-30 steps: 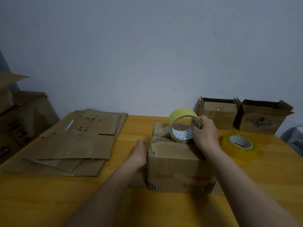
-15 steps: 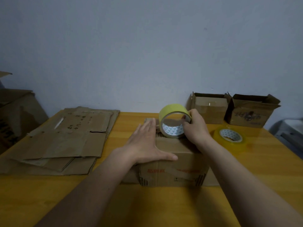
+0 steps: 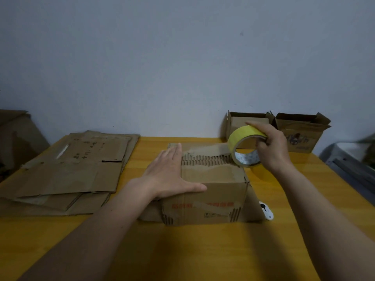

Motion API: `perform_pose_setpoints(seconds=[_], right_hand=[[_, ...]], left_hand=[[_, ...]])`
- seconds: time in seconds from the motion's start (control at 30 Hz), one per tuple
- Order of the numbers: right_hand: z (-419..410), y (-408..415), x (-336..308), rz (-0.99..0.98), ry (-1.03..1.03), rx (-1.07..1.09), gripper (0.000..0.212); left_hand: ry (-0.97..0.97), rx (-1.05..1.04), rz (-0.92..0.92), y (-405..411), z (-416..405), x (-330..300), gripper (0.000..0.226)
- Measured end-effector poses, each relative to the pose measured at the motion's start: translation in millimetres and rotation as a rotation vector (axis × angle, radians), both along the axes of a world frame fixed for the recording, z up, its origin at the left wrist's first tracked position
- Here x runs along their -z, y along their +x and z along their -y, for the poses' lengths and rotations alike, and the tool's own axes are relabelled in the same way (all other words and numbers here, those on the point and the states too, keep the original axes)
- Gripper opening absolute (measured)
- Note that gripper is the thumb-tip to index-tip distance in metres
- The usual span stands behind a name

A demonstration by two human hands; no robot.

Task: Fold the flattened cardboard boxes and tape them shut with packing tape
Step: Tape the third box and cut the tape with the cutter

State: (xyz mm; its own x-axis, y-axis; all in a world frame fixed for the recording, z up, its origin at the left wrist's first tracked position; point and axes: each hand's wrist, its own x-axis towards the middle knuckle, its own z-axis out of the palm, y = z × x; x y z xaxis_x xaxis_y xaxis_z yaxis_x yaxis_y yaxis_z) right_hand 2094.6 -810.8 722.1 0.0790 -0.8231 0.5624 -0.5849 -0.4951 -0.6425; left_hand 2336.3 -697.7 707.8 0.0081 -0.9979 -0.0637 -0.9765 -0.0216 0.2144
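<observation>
Yellow tape roll [image 3: 244,136], brown box [image 3: 213,191] with perhaps red print; orange-yellow table [image 3: 182,250]

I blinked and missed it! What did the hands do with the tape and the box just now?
The right hand carried the tape roll from the box's middle to its right end. The left hand left the side and pressed flat on the box. The flat cardboard stayed put.

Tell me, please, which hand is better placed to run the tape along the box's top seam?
Probably the right hand: it grips the tape roll at the seam's right end, while the left hand lies flat on the box.
</observation>
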Motion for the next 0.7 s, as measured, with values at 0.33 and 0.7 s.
perform_pose_setpoints(seconds=[0.33,0.7], right_hand=[[17,-26,21,-0.334,-0.045,0.002,0.064],[-4,-26,54,-0.082,0.172,-0.060,0.053]], left_hand=[[0.043,-0.006,0.055,-3,-1,-4,0.131],[0.102,0.058,0.051,11,5,-6,0.128]])
